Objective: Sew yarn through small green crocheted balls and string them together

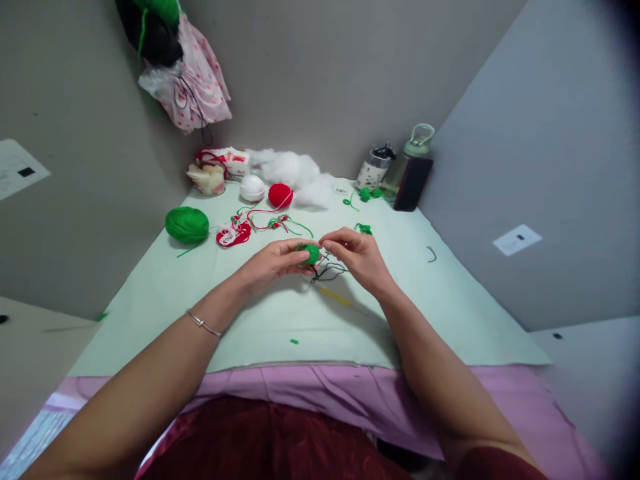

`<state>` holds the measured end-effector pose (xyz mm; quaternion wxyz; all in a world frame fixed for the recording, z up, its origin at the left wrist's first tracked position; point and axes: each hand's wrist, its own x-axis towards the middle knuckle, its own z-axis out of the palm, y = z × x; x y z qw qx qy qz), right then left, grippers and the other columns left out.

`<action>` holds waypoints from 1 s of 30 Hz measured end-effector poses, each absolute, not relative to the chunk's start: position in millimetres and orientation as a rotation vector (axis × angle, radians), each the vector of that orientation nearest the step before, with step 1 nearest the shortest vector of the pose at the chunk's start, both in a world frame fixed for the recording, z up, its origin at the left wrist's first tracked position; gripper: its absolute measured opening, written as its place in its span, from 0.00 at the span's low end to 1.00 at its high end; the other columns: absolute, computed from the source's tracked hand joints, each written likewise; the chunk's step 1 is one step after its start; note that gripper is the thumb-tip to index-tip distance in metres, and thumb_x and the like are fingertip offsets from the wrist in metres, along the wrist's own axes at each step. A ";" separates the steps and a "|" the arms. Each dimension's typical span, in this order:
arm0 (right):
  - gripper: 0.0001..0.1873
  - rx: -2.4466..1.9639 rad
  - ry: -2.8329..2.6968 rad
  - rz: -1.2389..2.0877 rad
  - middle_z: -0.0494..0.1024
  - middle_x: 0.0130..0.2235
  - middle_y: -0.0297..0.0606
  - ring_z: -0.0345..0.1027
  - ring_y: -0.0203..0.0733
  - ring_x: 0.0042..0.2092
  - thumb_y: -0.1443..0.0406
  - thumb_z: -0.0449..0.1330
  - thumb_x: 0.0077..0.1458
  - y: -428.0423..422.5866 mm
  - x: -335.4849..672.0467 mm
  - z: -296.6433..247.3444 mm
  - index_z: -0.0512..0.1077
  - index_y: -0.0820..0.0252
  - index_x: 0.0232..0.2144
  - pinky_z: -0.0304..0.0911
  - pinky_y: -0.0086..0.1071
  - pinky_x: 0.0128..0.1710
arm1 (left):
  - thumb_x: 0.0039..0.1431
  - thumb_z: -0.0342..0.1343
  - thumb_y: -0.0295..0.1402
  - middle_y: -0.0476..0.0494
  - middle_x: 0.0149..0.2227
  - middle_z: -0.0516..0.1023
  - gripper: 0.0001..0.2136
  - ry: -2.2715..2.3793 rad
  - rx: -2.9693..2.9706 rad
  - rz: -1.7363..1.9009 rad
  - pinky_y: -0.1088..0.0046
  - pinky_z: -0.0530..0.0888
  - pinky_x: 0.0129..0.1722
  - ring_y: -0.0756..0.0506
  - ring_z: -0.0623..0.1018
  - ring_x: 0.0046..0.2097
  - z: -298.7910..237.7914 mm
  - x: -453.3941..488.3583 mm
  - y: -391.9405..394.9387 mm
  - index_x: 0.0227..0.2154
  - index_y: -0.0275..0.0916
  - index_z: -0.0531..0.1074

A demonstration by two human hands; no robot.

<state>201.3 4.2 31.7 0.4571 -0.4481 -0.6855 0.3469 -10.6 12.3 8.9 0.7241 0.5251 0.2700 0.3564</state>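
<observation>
My left hand (274, 263) is closed around a small green crocheted ball (311, 253), held just above the pale green table mat (260, 320). My right hand (356, 255) pinches at the ball's right side with thumb and fingertips together; what it pinches is too small to make out. A loose black thread (331, 271) trails from the ball under my right hand. A yellow-handled crochet hook (336, 298) lies on the mat just in front of my hands.
At the left lies a green yarn ball (187, 225); farther back are red and white yarn scraps (234, 235), a white ball (252, 188), a red ball (281, 195) and white stuffing (300, 175). Bottles and a dark phone (413, 184) stand at the back right. Grey walls close in.
</observation>
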 end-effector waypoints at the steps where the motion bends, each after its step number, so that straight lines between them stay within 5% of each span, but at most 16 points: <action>1: 0.09 -1.083 -1.708 0.877 0.78 0.35 0.38 0.68 0.38 0.35 0.59 0.66 0.57 4.1 201.5 31.8 0.81 0.59 0.32 0.61 0.33 0.36 | 0.54 0.68 0.42 0.40 0.42 0.79 0.20 0.603 1.182 0.769 0.62 0.75 0.50 0.45 0.79 0.42 6.5 -10.3 12.5 0.46 0.37 0.79; 8: 0.08 -1.058 -1.753 0.932 0.75 0.31 0.36 0.66 0.37 0.33 0.61 0.67 0.54 3.9 196.8 31.0 0.78 0.59 0.27 0.60 0.33 0.33 | 0.55 0.68 0.43 0.44 0.38 0.79 0.16 0.645 1.331 0.699 0.65 0.72 0.49 0.47 0.77 0.40 0.2 -7.3 13.3 0.42 0.37 0.81; 13: 0.08 -1.008 -1.242 0.838 0.71 0.27 0.31 0.62 0.33 0.29 0.61 0.69 0.51 15.2 218.4 43.1 0.75 0.57 0.27 0.62 0.30 0.32 | 0.56 0.67 0.42 0.42 0.39 0.79 0.16 0.603 1.315 0.621 0.65 0.73 0.48 0.46 0.77 0.41 6.0 -4.1 8.5 0.41 0.36 0.80; 17: 0.18 -0.930 -1.120 1.211 0.73 0.29 0.30 0.67 0.34 0.31 0.53 0.70 0.50 12.7 218.8 46.3 0.69 0.55 0.31 0.67 0.30 0.34 | 0.59 0.64 0.44 0.41 0.39 0.77 0.16 0.579 1.232 0.627 0.64 0.75 0.47 0.45 0.78 0.40 7.4 -4.3 5.0 0.42 0.36 0.79; 21: 0.20 -0.877 -1.209 1.597 0.53 0.19 0.20 0.46 0.28 0.20 0.52 0.70 0.52 12.6 212.2 45.5 0.65 0.56 0.30 0.61 0.28 0.25 | 0.58 0.63 0.44 0.43 0.37 0.76 0.15 0.625 1.241 0.616 0.68 0.74 0.39 0.48 0.74 0.35 12.5 -8.9 5.7 0.40 0.37 0.79; 24: 0.22 -0.924 -1.192 1.320 0.45 0.19 0.19 0.35 0.28 0.20 0.52 0.69 0.53 25.8 248.5 50.3 0.62 0.55 0.27 0.43 0.27 0.19 | 0.58 0.62 0.46 0.44 0.33 0.74 0.15 0.643 1.275 0.633 0.71 0.73 0.34 0.48 0.72 0.33 17.9 -15.9 9.6 0.35 0.37 0.80; 26: 0.25 -0.971 -1.153 0.969 0.45 0.19 0.21 0.35 0.28 0.20 0.50 0.67 0.55 33.9 291.2 55.5 0.57 0.54 0.24 0.38 0.30 0.20 | 0.59 0.61 0.46 0.44 0.31 0.73 0.16 0.662 1.273 0.673 0.72 0.73 0.32 0.48 0.71 0.32 20.2 -21.9 13.1 0.35 0.36 0.80; 30: 0.31 -0.998 -1.101 0.780 0.41 0.17 0.21 0.28 0.31 0.20 0.46 0.63 0.58 35.4 362.0 65.3 0.49 0.52 0.21 0.34 0.37 0.21 | 0.60 0.59 0.46 0.45 0.29 0.71 0.17 0.687 1.264 0.731 0.73 0.73 0.31 0.49 0.71 0.30 22.0 -30.6 17.5 0.36 0.35 0.80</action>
